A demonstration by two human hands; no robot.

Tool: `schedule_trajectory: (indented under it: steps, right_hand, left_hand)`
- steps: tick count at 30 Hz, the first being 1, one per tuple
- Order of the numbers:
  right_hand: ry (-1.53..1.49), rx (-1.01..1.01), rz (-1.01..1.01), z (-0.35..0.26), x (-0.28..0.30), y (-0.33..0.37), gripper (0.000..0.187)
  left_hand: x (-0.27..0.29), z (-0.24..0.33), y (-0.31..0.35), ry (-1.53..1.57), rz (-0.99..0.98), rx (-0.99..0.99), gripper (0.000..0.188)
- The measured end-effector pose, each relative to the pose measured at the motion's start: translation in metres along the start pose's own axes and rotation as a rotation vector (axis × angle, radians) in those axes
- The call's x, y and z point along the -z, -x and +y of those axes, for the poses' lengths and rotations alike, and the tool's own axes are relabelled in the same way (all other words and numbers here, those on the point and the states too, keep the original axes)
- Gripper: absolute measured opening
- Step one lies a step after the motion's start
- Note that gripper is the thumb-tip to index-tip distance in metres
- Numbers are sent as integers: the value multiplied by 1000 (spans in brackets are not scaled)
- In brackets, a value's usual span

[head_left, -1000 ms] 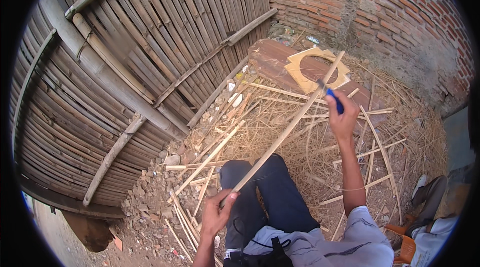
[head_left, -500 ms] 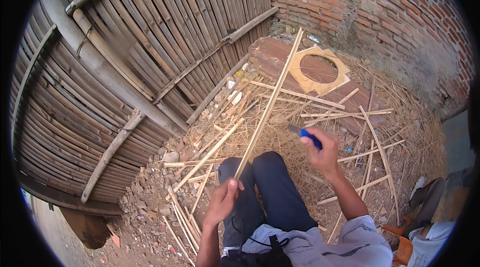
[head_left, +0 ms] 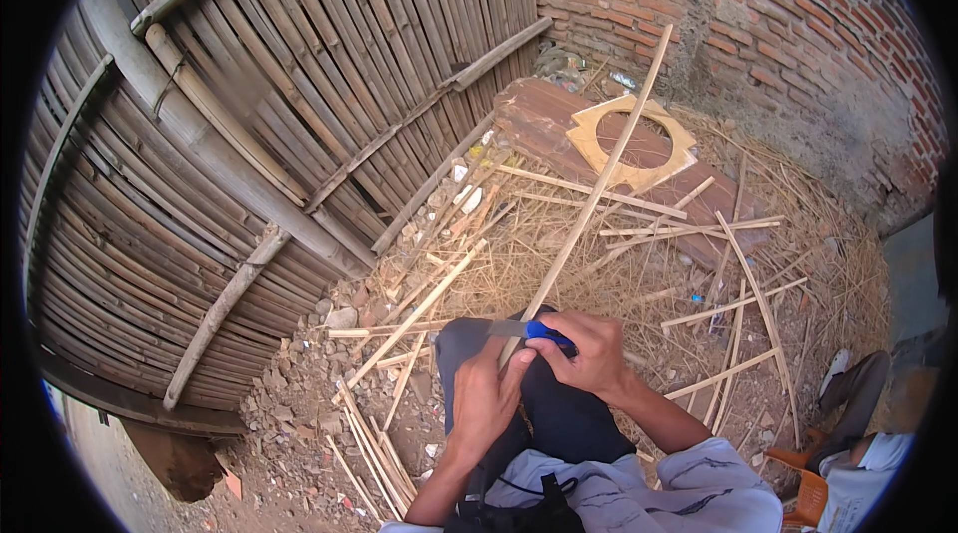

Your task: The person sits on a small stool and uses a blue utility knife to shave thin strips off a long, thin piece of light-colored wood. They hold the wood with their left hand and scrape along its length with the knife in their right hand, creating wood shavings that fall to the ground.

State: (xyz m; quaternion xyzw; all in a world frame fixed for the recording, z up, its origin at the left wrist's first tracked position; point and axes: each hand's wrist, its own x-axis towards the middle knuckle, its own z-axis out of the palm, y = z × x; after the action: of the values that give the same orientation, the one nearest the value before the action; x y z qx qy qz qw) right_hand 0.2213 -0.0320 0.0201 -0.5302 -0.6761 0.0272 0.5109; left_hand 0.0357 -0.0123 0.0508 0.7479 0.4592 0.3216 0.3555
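Note:
A long, thin wooden strip (head_left: 589, 209) slants up and away from my lap. Its near end is in the fingers of my left hand (head_left: 484, 395), above my dark-trousered knees. My right hand (head_left: 589, 345) is closed round the blue handle of a utility knife (head_left: 547, 334). The knife's grey blade (head_left: 505, 328) lies across the strip, just beyond my left thumb. Both hands are close together, and my left fingers partly hide the strip's end.
Several similar strips (head_left: 419, 318) lie on rubble to the left, more on straw (head_left: 733, 368) to the right. Ahead are a brown board (head_left: 534, 124) and a plywood piece with a round hole (head_left: 589, 129). Bamboo and brick walls enclose the corner; someone sits on an orange chair (head_left: 810, 498) at right.
My right hand has brought the knife left and down onto the strip. The strip's far end has swung to the right, and my left hand has shifted slightly right.

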Motion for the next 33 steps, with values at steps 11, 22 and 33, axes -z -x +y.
schedule_trajectory:
  steps: [11, 22, 33]
  right_hand:
    - [-14, 14, -43, -4, 4, -4, 30]
    - [65, 86, 15, 11, 2, -3, 32]
    - [124, -80, 314, 52, 30, -21, 29]
  left_hand:
    - [2, 5, 1, -91, 100, -29, 24]
    - [2, -3, -3, -77, 99, -38, 26]
    - [11, -13, 18, -63, 43, 34, 26]
